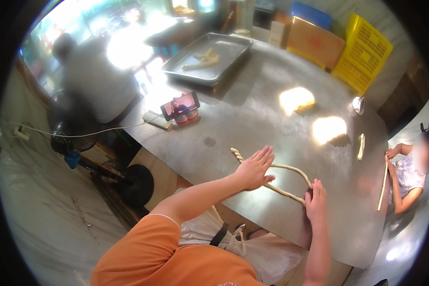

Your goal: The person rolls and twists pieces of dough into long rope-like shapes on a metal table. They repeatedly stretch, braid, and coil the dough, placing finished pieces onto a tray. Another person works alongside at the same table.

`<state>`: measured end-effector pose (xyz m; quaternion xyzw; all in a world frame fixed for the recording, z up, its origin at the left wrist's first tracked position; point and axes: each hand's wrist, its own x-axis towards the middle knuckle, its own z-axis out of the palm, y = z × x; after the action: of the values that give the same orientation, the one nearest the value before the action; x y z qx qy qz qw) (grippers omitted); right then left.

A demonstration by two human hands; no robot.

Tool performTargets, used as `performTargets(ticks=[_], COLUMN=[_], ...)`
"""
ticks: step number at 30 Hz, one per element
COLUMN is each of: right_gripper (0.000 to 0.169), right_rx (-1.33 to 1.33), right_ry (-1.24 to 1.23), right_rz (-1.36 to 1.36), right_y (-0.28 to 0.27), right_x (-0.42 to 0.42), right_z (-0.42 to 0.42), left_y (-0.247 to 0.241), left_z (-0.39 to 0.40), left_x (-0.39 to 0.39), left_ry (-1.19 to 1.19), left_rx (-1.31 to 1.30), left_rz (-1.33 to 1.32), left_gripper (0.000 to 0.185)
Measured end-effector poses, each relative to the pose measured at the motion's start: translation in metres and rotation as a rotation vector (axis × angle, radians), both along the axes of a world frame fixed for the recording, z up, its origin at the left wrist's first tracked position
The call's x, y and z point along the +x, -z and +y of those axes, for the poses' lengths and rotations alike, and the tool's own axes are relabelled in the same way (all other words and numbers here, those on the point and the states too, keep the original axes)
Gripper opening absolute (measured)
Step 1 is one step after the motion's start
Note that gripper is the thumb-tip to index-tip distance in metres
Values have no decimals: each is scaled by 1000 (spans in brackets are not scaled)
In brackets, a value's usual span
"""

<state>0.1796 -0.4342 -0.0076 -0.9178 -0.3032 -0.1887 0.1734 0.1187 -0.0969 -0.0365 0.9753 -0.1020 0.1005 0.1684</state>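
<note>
A long dough rope (289,168) lies on the steel table (236,132), its left end twisted and its two strands spread apart to the right. My left hand (255,168) rests flat over it beside the twisted part, fingers extended. At the strands' right side, my right hand (316,200) lies with its palm down over the dough; what is under the palm is hidden. A short dough piece (361,147) lies farther right on the table.
A metal tray (214,81) with twisted dough (203,60) stands at the back. A propped phone (180,106) has a cable running left. Two bright, glaring heaps (329,130) lie beyond my hands. Another person (409,171) at the right edge handles a twisted dough strand (382,184).
</note>
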Motion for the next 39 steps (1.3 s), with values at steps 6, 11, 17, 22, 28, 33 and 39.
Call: performTargets(ticks=[6,11,17,22,28,33,39], right_gripper=[15,18,10,7,9,9,15], right_rx=[177,-161,29,163,42,-9,77], right_ry=[174,306,-140,305,-109,233,-105], right_rz=[617,462,490,665,275,685,306], right_y=[-23,-21,14,-22,28,-43,31], right_x=[-54,7,-58,3,-64,-17,-45], right_z=[-50,12,-79,-5,-60,-17,-40], left_y=[-37,8,-33,0,-22,-18,-5], left_z=[3,-8,2,-21,-1,-33,-13], left_x=[-99,-13,-96,-12,-59,-29,-46], left_ry=[105,-144,199,-128,256,-173,268], left_rx=[102,-70,96,-80,16,13,-28], left_rz=[189,-36,129,-38,129,60,111], left_gripper=[86,84,85,87,87,88,89])
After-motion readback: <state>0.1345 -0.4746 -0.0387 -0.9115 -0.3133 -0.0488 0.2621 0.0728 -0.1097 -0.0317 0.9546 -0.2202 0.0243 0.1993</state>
